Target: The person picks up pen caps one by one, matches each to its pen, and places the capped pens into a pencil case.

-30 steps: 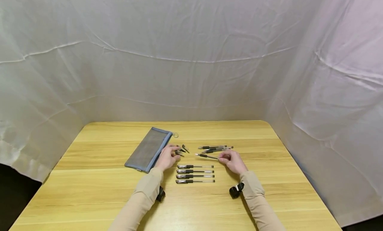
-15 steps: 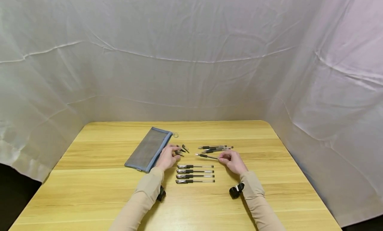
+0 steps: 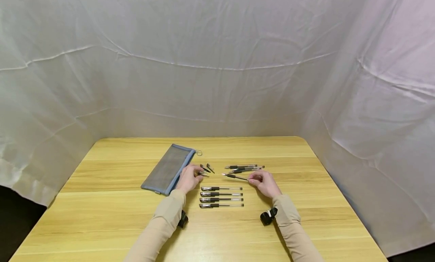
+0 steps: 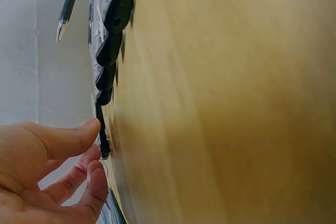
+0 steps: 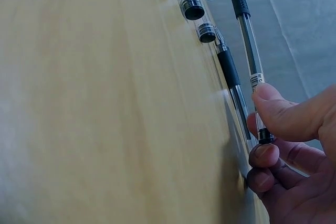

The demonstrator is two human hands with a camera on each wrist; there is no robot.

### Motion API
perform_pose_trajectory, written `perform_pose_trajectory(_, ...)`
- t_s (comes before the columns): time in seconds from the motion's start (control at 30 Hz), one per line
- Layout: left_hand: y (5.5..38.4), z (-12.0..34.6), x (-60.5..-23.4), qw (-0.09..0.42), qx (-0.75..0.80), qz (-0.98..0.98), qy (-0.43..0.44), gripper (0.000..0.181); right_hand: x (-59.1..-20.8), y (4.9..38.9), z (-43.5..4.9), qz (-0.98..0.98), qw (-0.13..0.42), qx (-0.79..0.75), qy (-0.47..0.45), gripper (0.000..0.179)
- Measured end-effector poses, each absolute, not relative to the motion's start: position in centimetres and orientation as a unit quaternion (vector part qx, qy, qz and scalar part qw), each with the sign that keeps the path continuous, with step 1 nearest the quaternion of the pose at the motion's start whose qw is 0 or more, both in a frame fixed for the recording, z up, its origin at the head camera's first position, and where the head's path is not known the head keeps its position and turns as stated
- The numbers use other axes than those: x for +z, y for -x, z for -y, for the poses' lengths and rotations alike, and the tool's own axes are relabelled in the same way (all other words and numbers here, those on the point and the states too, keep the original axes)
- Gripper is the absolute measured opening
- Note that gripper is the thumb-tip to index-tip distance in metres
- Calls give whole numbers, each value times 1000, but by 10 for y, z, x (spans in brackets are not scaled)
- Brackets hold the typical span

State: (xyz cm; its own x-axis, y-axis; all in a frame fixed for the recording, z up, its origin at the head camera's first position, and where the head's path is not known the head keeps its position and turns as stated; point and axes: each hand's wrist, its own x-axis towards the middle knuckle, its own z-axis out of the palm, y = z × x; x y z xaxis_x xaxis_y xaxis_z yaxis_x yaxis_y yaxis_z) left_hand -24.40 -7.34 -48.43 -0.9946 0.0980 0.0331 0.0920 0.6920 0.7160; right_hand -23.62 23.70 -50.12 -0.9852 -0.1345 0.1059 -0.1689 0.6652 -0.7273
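My right hand [image 3: 264,182] pinches the clear rear end of an uncapped black gel pen [image 5: 252,51], its tip pointing left and raised off the table. My left hand [image 3: 189,178] is by the loose black pen caps [image 3: 210,168], thumb and fingers spread apart around the nearest one. In the left wrist view that dark cap [image 4: 103,142] lies just past the thumb tip; whether the fingers touch it is unclear. Several capped gel pens [image 3: 221,199] lie in a neat row nearer me. Behind the held pen, other uncapped pens [image 3: 241,167] lie in a loose group.
A blue-edged mesh zip pouch [image 3: 167,171] with a ring on its zip lies left, partly behind my left hand. The wooden table [image 3: 102,216] is enclosed by hanging pale cloth [image 3: 217,84] at the back and sides.
My left fingers have drawn back slightly, so more of the caps shows and the nearest cap looks turned a little. My right hand and its pen have stayed almost still.
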Motion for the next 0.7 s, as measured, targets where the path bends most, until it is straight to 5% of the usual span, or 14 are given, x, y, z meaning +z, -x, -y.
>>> perform_pose_trajectory(0.7,243,75,-486,-6,396,-917,-43,11,-501,236,-237,908,22,413,-70,7)
